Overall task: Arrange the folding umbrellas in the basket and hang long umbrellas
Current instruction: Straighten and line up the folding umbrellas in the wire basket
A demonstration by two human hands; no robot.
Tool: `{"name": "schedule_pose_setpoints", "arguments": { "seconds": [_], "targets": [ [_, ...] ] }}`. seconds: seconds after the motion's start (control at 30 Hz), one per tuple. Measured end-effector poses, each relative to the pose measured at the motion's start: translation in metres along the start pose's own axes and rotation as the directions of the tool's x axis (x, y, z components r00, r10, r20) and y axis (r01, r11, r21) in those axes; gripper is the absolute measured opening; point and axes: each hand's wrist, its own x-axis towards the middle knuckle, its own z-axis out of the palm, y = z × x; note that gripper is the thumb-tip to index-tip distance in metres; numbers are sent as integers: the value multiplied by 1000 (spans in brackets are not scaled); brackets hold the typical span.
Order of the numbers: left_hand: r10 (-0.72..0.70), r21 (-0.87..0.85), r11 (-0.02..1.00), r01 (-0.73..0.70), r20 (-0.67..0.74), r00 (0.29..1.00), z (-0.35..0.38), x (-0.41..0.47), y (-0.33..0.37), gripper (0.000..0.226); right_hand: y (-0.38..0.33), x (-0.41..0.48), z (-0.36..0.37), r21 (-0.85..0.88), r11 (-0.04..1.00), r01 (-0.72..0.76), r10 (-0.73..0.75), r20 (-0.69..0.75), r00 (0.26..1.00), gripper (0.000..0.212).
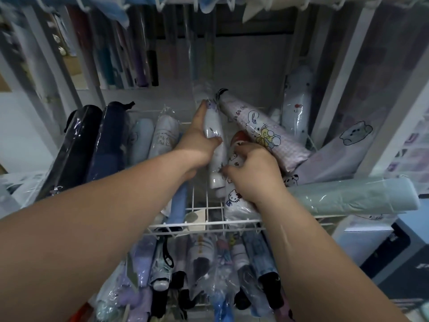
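1. Nearest, below the basket's front rim, a lower tier holds packed folding umbrellas (199, 270) lying front to back.
2. The white wire basket (204, 225) sits above it. The right hand (253, 175) is closed over a cat-print folding umbrella (234, 198), fingers curled on its upper part, its red tip just beyond them.
3. Just left, touching it, lies a white folding umbrella (214, 145) in clear wrap. The left hand (197, 140) grips it from the left, thumb across the middle, fingers reaching along to its far end. Its long axis runs away from the person, handle end nearest, parallel to the tidy row at left: two dark umbrellas (92, 145) and two pale ones (153, 138).
4. I judge the next move turns on that alignment: the white one need only shift left into the gap beside the pale pair; the left hand is nearer.
5. Farther right, a lilac cartoon-print umbrella (260, 133) and a pale green one (348, 196) lie crosswise, unsorted.
6. Farthest back, long umbrellas (139, 59) hang from the rack.
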Motion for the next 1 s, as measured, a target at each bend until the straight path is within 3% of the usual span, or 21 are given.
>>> {"name": "schedule_pose_setpoints", "arguments": {
  "seconds": [0.13,0.3,0.57,0.63,0.7,0.77,0.83,0.93,1.0],
  "targets": [
    [-5,141,990,-1,43,999,-19,-5,7,88,-3,-3,-6,45,999,-13,13,18,1000,47],
    [-54,496,869,-9,113,992,-40,-18,19,96,-7,-7,-11,79,997,-25,24,20,1000,43],
    [-150,707,702,-88,268,952,-46,-29,28,99,-10,-9,-11,77,996,-40,40,8,999,49],
    [-182,775,621,-120,291,939,-44,-31,27,97,-10,-9,-11,68,997,-43,43,8,999,55],
    [-198,858,476,-194,320,927,-39,-36,26,88,-11,-8,-10,53,998,-45,45,1,999,56],
    [-160,906,293,-305,361,919,-33,-41,24,70,-10,-8,-10,53,998,-47,47,-6,999,49],
    [-103,911,181,-371,393,914,-30,-44,21,59,-10,-8,-10,51,998,-49,49,-10,999,48],
    [-63,908,194,-372,390,919,-34,-44,17,56,-9,-9,-12,76,994,-83,83,-1,997,69],
    [-9,865,385,-322,353,936,-39,-47,17,49,-10,-10,-12,72,993,-92,92,-9,996,80]
  ]
}}
